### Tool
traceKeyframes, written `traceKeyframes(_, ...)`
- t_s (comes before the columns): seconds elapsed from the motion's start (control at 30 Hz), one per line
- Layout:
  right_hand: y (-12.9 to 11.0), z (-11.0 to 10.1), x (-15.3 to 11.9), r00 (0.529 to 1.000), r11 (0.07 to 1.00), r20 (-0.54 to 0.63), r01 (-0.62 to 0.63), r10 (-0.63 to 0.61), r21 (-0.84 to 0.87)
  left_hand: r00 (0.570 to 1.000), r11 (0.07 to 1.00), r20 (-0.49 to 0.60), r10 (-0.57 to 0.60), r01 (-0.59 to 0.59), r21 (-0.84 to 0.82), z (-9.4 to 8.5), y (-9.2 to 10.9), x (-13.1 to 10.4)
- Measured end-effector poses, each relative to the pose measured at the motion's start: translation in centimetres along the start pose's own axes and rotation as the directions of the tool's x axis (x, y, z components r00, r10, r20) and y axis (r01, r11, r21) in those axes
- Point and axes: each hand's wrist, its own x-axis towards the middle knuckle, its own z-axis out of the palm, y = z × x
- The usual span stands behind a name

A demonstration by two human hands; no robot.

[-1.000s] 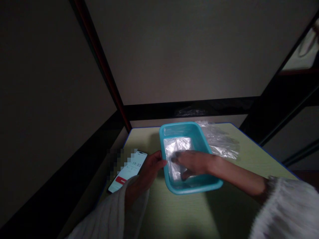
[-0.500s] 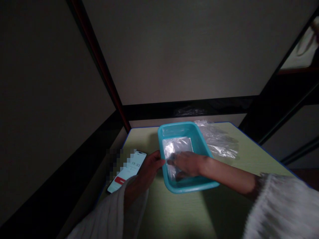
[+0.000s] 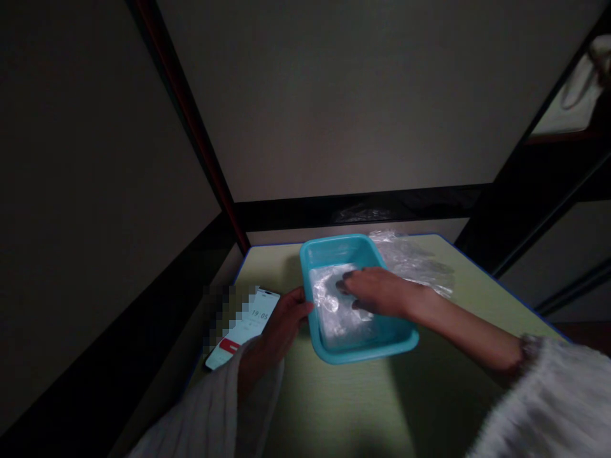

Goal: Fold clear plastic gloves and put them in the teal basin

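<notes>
A turquoise rectangular plastic basin [image 3: 365, 353] stands on the table, a folded clear plastic bag [image 3: 337, 318] lying flat on its floor. My left hand [image 3: 289, 313] grips the basin's left rim, thumb on top and fingers against the outside wall. Above the folded bag, inside the basin, is my right hand [image 3: 377, 289]. Its fingers point left and down with the thumb apart, and nothing shows between them. Whether the fingertips touch the plastic I cannot tell.
Crumpled clear plastic [image 3: 413, 261] lies behind and right of the basin. A phone [image 3: 248, 324] with a running timer rests by my left wrist. The pale green table [image 3: 344, 407] has a blue edge and meets a panelled wall [image 3: 353, 102] at the back.
My right hand has moved up and to the right over the folded plastic, uncovering more of its near part. My left hand stays on the rim; the basin has barely shifted.
</notes>
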Motion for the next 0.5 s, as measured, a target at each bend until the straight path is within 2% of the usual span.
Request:
traceKeyframes(0.2, -0.4, 0.4, 1.0, 0.991, 0.99, -0.054, -0.125, 0.122, -0.062, 1.0, 1.0, -0.018, -0.002, 0.001, -0.006, 0.1, 0.1, -0.2)
traceKeyframes(0.37, -0.8, 1.0, 1.8, 0.987, 0.985, -0.081, -0.144, 0.137, -0.093, 0.999, 1.0, -0.035, 0.02, -0.02, -0.009, 0.4, 0.3, -0.6)
traceKeyframes(0.5, -0.4, 0.9, 1.6, 0.983, 0.984, -0.145, -0.134, 0.117, -0.118, 0.999, 1.0, -0.047, 0.014, -0.014, -0.015, 0.5, 0.4, -0.7)
